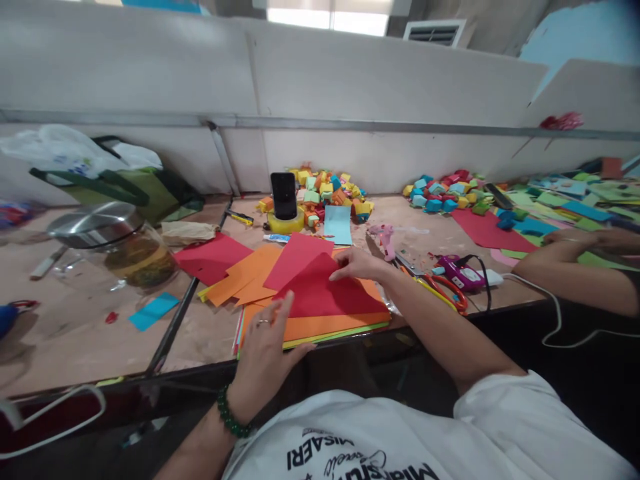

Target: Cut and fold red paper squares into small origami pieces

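A red sheet of paper (325, 293) lies at a slant over a stack of orange, yellow and green paper (345, 328) by the table's front edge. My right hand (360, 265) pinches the upper right part of this sheet between thumb and fingers. On the sheet's lower left side is my left hand (267, 340), its fingers spread and the thumb apart; whether the fingertips touch the paper I cannot tell. Just behind are another red piece (300, 257) and several orange pieces (255, 273).
A phone (284, 197) stands in a tape roll (286, 223) before a pile of folded paper shapes (327, 190). To the right are a pink glue gun (384, 241), orange-handled scissors (447, 293) and a purple power strip (463, 273). A glass jar (140, 257) stands left; a co-worker's arm (575, 270) reaches in right.
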`<state>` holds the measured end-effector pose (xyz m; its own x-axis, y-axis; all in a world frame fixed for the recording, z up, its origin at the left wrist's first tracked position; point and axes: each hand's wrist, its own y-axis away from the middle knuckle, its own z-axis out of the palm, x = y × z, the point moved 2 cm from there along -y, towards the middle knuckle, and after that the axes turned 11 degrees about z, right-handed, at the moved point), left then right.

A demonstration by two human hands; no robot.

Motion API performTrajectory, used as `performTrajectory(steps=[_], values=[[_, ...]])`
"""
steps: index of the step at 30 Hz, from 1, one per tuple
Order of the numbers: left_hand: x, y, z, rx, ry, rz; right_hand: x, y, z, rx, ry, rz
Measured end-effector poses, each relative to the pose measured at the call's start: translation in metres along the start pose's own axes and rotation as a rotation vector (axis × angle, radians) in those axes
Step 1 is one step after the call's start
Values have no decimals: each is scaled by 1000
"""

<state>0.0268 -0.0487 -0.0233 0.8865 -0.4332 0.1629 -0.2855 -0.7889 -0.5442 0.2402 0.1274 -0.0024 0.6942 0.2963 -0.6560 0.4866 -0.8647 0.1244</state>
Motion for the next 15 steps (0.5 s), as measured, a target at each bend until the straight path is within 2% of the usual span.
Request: performTrajectory(steps=[2,4,6,7,9,11,15], values=[[-12,-8,-12,182,41,-107,-19,19,-10,97,-105,-216],[-22,-18,-21,264,125,-129,-40,44,-21,281,-102,-448],[-31,-27,-26,268,216,-41,-59,69,-27,478,8,-636],[-34,-30,-28,280,222,21,-64,80,-28,549,77,-683],[-37,-32,-25,275,166,143,-66,94,-23,636,212,-679],[-38,-32,-17,193,78,246,-55,100,-9,638,320,-609],[-32,-26,4,-168,21,351,-18,101,32,494,384,-513]])
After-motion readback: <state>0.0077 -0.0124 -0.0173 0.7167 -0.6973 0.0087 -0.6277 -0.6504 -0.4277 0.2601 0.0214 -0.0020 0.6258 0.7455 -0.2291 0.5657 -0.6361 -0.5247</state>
